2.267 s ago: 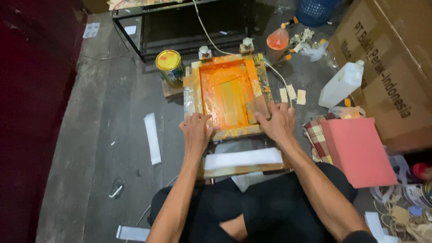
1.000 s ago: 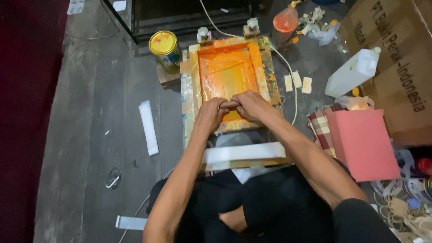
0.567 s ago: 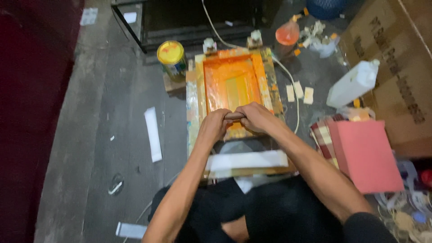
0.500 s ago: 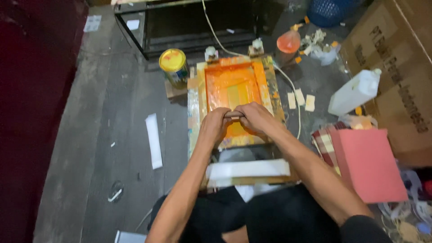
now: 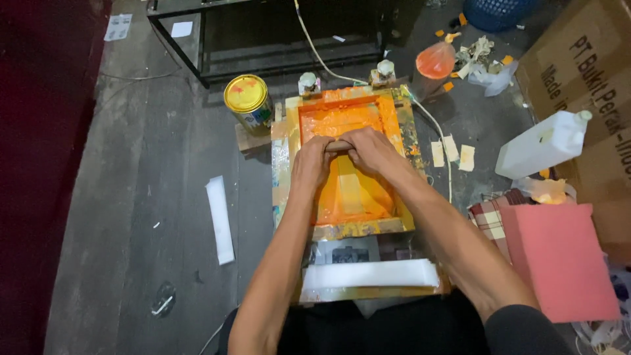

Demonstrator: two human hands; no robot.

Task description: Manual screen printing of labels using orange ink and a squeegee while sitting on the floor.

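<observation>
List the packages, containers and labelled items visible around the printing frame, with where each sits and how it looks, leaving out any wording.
Paint can: left of the frame's far end, round, yellow lid, printed label.
White jug: right, lying tilted, rectangular plastic.
Cardboard box: far right, brown, dark print.
Paper sheet: top left on the floor, white, printed.
Orange bag: beyond the frame, translucent.

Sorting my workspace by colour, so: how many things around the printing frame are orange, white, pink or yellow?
Orange: 2, printing frame, bag
White: 2, jug, strip
Pink: 1, block
Yellow: 1, can
Total: 6
</observation>
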